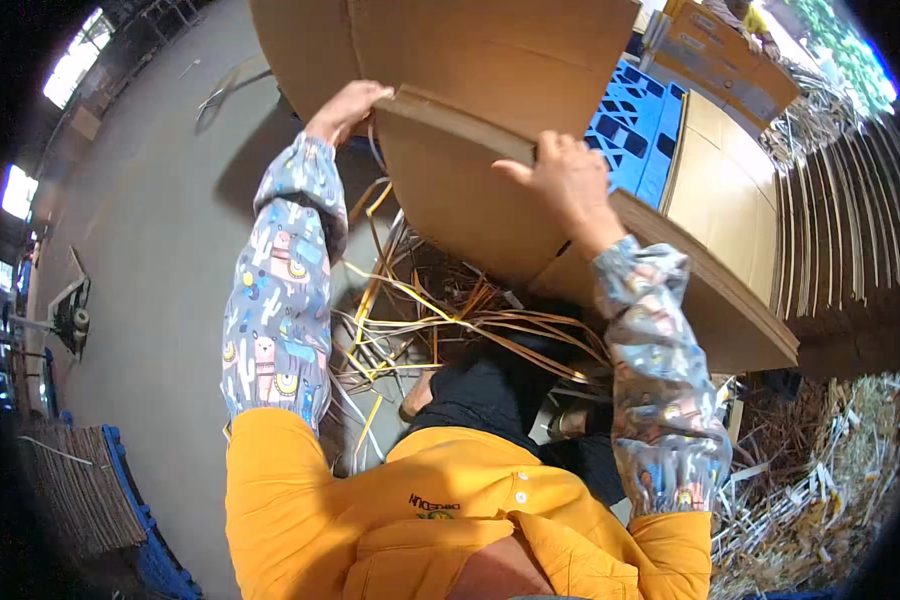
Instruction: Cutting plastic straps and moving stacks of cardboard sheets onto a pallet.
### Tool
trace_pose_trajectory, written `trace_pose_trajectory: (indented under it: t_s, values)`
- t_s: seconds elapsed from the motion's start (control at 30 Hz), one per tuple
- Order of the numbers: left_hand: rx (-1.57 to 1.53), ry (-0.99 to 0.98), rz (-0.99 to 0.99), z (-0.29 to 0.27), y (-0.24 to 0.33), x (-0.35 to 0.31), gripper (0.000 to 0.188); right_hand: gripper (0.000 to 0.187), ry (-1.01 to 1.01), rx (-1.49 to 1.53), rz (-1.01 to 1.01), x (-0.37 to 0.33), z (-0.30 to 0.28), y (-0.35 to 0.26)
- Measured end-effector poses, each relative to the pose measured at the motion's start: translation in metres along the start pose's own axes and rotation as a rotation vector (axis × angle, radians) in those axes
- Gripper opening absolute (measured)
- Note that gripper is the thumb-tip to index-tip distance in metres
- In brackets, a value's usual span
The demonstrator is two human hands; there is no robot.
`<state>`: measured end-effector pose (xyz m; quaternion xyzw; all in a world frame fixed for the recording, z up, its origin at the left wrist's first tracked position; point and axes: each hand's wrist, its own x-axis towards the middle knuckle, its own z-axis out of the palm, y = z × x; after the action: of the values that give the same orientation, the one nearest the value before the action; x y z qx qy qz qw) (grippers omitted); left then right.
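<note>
A stack of flattened brown cardboard point(460, 190) stands tilted in front of me, its long upper edge running from upper left to lower right. At its left corner, my left hand point(350, 108) is closed, the fingertips gripping the cardboard's edge. Farther right along that edge rests my right hand point(570, 185), its thumb stretched out to the left and its fingers apart over the top. Their far tips are partly hidden. Directly behind is a larger cardboard sheet point(490, 50).
A blue plastic pallet point(635, 120) lies beyond my right hand, with more flattened cardboard point(725, 185) beside it. Loose strapping bands point(450, 318) tangle around my feet. Stacked cardboard point(850, 215) and shredded scraps point(810, 490) fill the right side. Another cardboard stack point(80, 485) is at lower left.
</note>
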<state>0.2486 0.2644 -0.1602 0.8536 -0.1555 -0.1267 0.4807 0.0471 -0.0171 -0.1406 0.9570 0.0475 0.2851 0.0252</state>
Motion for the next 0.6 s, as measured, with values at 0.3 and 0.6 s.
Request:
trace_pose_trajectory:
  t_s: [0.3, 0.6]
  values:
    - [-0.210, -0.124, 0.159, 0.000, -0.012, -0.010, 0.022, 0.057, -0.213, 0.195, 0.101, -0.026, -0.059, 0.025]
    - [-0.470, 0.165, 0.539, -0.002, 0.116, -0.054, 0.017, 0.046, -0.404, 0.411, 0.708, -0.100, -0.096, 0.130]
